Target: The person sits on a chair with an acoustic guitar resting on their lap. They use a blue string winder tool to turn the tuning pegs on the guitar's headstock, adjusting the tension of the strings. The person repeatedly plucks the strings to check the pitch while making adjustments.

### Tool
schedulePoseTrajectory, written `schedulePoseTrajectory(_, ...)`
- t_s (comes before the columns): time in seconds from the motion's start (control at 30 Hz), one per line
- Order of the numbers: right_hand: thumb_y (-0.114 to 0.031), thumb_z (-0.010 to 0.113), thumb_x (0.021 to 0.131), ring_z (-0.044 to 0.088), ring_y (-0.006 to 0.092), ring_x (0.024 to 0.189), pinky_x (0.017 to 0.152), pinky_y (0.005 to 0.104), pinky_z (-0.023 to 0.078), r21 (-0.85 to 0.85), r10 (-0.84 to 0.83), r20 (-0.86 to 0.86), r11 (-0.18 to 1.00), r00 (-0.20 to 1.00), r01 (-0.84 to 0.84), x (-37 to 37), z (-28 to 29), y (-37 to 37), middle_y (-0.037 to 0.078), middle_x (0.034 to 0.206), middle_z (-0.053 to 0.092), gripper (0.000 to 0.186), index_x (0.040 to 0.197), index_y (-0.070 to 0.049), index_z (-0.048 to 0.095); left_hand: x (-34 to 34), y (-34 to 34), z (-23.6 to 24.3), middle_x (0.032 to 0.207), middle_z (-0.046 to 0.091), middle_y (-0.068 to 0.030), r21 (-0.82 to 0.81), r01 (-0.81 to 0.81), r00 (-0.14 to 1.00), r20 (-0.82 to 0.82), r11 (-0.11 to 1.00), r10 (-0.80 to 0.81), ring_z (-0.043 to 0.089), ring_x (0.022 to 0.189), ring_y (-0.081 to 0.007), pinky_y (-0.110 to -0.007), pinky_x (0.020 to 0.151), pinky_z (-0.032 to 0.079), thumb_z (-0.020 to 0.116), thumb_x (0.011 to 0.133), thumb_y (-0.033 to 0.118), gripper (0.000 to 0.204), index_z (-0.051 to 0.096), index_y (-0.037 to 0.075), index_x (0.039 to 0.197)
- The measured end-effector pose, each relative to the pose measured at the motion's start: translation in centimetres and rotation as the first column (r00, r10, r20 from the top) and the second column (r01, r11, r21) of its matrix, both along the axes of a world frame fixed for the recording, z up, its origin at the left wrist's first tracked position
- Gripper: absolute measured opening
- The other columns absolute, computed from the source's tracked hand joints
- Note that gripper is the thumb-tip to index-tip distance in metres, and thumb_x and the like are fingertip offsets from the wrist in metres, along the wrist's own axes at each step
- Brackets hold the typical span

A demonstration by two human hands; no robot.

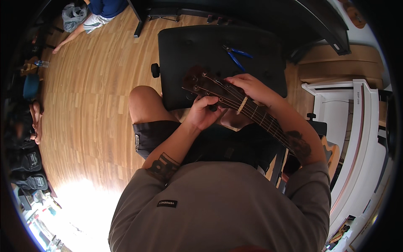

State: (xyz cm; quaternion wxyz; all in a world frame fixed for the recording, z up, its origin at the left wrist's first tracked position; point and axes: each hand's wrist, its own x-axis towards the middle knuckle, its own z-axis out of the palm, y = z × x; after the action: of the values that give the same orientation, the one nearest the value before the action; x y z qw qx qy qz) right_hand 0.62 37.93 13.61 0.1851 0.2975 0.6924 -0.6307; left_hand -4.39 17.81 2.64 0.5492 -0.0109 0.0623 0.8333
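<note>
We're looking down into what seems a music room or small instrument workshop. Pale wood-strip flooring (92, 96) is stretching across the left, and a dark padded bench (189, 50) is standing in the middle with blue-handled cutters (237, 56) lying on it. A white keyboard instrument (357, 138) is running along the right wall, black bags (29, 168) are lining the left edge, and another person (98, 12) is sitting on the floor at the top.

Black padded bench on a wood floor

The black padded bench (189, 50) stands on the wood-plank floor (92, 96) just beyond the person's knees; blue-handled pliers (237, 55) lie on its far right part.
</note>
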Motion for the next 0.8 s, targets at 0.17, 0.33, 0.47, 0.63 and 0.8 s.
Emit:
schedulePoseTrajectory(0.17,-0.034,0.059,0.103,0.066,0.0142,0.107,0.090,0.0285,0.054,-0.167,-0.066,-0.057,0.984,0.996,0.055,0.1,-2.5,0.7,0.010,0.118,0.068,0.043,0.128,0.000,0.063,0.1,0.1,1.4,0.122,0.065,-0.0079,-0.031,0.008,1.000,0.023,0.999,-0.007,0.060,0.110,-0.0200,-0.035,0.095,0.048,0.065,0.087,0.003,0.049,0.056,0.006,0.135)
schedulePoseTrajectory(0.33,-0.025,0.055,0.107,0.065,0.0134,0.107,0.093,0.0291,0.053,-0.291,-0.011,-0.129,0.956,0.992,-0.028,0.6,-4.0,1.4,0.007,0.119,0.069,0.033,0.128,-0.002,0.064,0.2,0.3,1.0,0.127,0.064,-0.0068,-0.092,-0.004,0.999,-0.038,0.996,0.001,0.060,0.110,-0.0206,-0.037,0.097,0.048,0.066,0.085,0.008,0.058,0.053,0.006,0.141)
schedulePoseTrajectory(0.47,-0.026,0.054,0.108,0.066,0.0117,0.104,0.092,0.0274,0.051,-0.208,0.060,-0.130,0.974,0.990,-0.086,0.3,-2.8,0.9,0.006,0.113,0.071,0.032,0.128,-0.004,0.067,-0.7,0.1,0.6,0.129,0.063,-0.0061,-0.109,0.029,0.995,-0.097,0.994,-0.039,0.060,0.106,-0.0164,-0.030,0.085,0.047,0.067,0.080,0.011,0.074,0.045,0.006,0.150)
schedulePoseTrajectory(0.63,-0.029,0.059,0.105,0.066,0.0116,0.085,0.075,0.0300,0.052,0.239,0.247,-0.004,0.941,0.969,-0.239,-0.1,-0.9,1.0,0.003,0.093,0.074,0.030,0.121,-0.007,0.071,-1.0,0.8,2.5,0.128,0.063,-0.0055,-0.097,0.053,0.990,-0.128,0.994,-0.065,0.059,0.095,-0.0127,-0.025,0.076,0.045,0.067,0.077,0.010,0.080,0.042,0.006,0.152)
schedulePoseTrajectory(0.8,-0.040,0.064,0.100,0.064,0.0144,0.066,0.059,0.0308,0.050,0.414,0.261,-0.161,0.893,0.952,-0.175,-0.4,-2.7,2.3,0.003,0.077,0.069,0.040,0.114,-0.004,0.074,-0.9,0.6,2.4,0.127,0.063,-0.0064,-0.140,0.040,0.992,-0.113,0.989,-0.057,0.058,0.089,-0.0129,-0.025,0.077,0.045,0.067,0.077,0.009,0.078,0.043,0.004,0.151)
